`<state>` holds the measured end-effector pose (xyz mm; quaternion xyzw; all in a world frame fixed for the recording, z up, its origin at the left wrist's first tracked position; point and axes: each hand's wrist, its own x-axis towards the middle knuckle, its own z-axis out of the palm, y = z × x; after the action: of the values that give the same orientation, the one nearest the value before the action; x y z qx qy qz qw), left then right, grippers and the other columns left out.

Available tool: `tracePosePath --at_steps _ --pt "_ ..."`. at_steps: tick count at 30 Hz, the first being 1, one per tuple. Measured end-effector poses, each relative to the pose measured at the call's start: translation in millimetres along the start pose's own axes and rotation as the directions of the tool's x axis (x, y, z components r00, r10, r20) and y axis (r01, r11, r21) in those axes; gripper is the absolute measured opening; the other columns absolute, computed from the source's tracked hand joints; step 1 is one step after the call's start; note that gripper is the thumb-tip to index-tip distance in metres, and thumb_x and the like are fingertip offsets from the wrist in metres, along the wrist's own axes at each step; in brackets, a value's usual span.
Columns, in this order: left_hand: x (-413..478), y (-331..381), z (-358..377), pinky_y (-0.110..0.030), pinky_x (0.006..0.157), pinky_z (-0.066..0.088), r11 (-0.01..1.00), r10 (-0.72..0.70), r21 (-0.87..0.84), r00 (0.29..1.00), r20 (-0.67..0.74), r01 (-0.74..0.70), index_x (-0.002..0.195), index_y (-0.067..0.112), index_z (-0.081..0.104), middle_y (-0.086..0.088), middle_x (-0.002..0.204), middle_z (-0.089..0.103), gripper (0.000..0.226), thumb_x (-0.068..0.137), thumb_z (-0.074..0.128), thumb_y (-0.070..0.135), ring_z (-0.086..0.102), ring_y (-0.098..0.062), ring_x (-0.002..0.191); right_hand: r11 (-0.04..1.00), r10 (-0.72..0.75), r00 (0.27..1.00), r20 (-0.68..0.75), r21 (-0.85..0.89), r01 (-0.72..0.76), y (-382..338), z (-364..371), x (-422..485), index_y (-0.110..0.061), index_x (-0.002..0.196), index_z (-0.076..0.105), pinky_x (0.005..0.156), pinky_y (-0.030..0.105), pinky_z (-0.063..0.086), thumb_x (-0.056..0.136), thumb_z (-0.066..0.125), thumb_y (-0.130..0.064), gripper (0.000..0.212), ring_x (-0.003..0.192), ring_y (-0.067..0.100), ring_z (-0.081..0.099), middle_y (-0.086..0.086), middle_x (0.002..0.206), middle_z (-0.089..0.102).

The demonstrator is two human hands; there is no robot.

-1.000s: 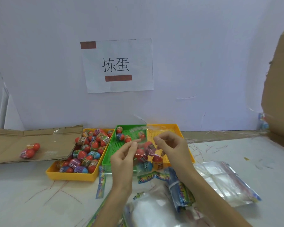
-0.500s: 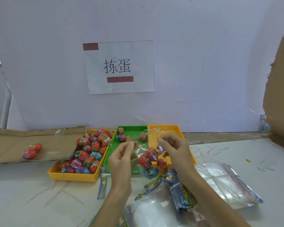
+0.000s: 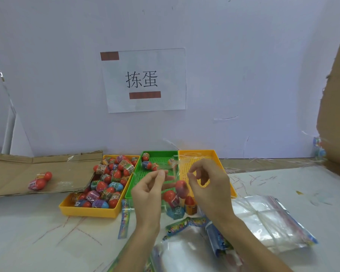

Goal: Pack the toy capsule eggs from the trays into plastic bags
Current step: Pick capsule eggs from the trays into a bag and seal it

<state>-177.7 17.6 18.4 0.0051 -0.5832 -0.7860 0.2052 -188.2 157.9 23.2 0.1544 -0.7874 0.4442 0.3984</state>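
Left hand [image 3: 147,193], right hand [image 3: 208,185] pinch 1 clear bag [image 3: 173,174], roughly 4 eggs [image 3: 182,188] inside, blurry. 3 trays [image 3: 90,212]; right tray [image 3: 196,153] partly hidden behind hands.

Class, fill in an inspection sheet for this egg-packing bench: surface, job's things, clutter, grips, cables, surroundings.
Surface: white table, scratched and marked.
Job's things: left yellow tray full of capsule eggs; green tray holds a few; clear bag with red eggs inside.
Clutter: bundled empty bags; two loose eggs on flat cardboard.
Grips: left hand and right hand pinch the bag's top.
Cables: nothing seen.
Surroundings: white wall, paper sign, cardboard panel at right.
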Motion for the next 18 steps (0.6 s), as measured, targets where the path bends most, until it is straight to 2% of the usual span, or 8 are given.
tracePosePath --at_steps 2,4,10,14,18 --pt "-2 1 1 -0.025 0.063 0.060 0.998 0.057 0.014 0.997 0.046 -0.058 0.085 0.024 0.080 -0.007 0.082 0.078 0.022 0.098 0.066 0.013 0.077 -0.024 0.076 0.988 -0.139 0.990 0.036 -0.061 0.141 -3 2 -3 -0.019 0.086 0.065 0.063 0.014 0.040 0.084 0.072 -0.001 0.019 0.069 0.005 0.049 -0.016 0.079 0.054" --pt "-4 2 2 -0.025 0.067 0.060 0.993 0.112 0.016 0.990 0.085 -0.114 0.085 0.025 0.079 -0.007 0.080 0.078 0.024 0.097 0.066 0.009 0.078 -0.023 0.075 0.980 -0.190 0.978 0.083 -0.051 0.195 -6 4 -5 -0.018 0.091 0.068 0.067 0.020 0.045 0.089 0.066 -0.011 0.008 0.073 0.004 0.051 -0.012 0.085 0.057" --pt "-8 1 3 -0.016 0.066 0.057 0.962 0.240 0.098 0.960 0.142 -0.255 0.086 0.035 0.077 0.003 0.080 0.078 0.031 0.095 0.069 0.007 0.077 -0.014 0.076 0.986 -0.164 0.982 0.098 0.006 0.164 -11 1 -5 -0.018 0.101 0.071 0.071 0.028 0.052 0.096 0.056 -0.030 0.020 0.077 0.006 0.058 -0.013 0.094 0.063" --pt "-9 0 2 -0.019 0.067 0.058 0.924 0.312 0.168 0.930 0.194 -0.345 0.093 0.040 0.077 0.008 0.083 0.077 0.032 0.096 0.067 0.010 0.075 -0.012 0.080 0.988 -0.157 0.983 0.097 0.015 0.156 -12 2 -5 -0.018 0.102 0.071 0.070 0.028 0.053 0.096 0.057 -0.031 0.021 0.076 0.005 0.057 -0.016 0.095 0.061" --pt "-11 -2 3 -0.019 0.066 0.058 0.882 0.360 0.224 0.900 0.247 -0.415 0.097 0.044 0.074 0.012 0.085 0.076 0.029 0.094 0.061 0.019 0.074 -0.011 0.081 0.982 -0.187 0.981 0.042 0.014 0.187 -10 1 -4 -0.016 0.097 0.071 0.066 0.022 0.051 0.094 0.066 -0.020 0.007 0.072 0.004 0.056 -0.011 0.093 0.064"
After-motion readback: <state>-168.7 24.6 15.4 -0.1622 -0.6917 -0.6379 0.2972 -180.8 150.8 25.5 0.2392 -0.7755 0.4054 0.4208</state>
